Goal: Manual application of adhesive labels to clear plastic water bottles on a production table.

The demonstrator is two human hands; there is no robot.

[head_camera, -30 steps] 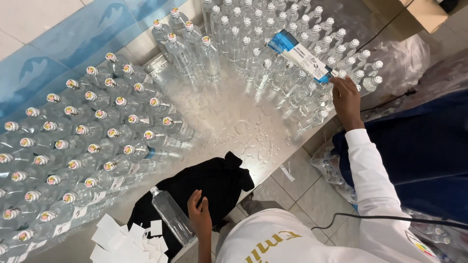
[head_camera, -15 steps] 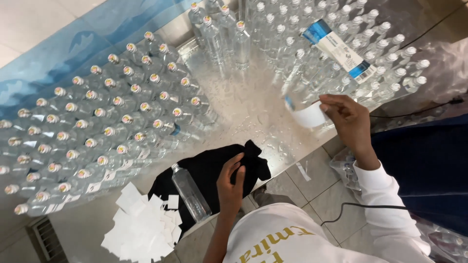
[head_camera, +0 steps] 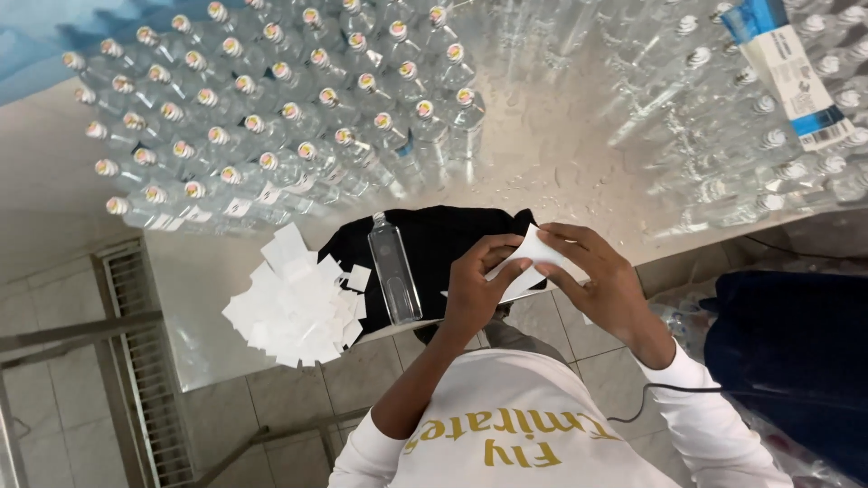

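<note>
- I held one white label [head_camera: 533, 258] between both hands, my left hand [head_camera: 477, 287] and right hand [head_camera: 601, 285] each pinching an edge.
- Just left of my left hand, one clear bottle [head_camera: 394, 269] lay on one black cloth [head_camera: 443, 239].
- Further left sat one heap of white paper slips [head_camera: 294, 303].
- Beyond my hands stood too many capped bottles [head_camera: 271, 117] to count.

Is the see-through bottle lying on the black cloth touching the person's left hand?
Apart. The head view shows black cloth between the lying bottle and the left hand.
</note>
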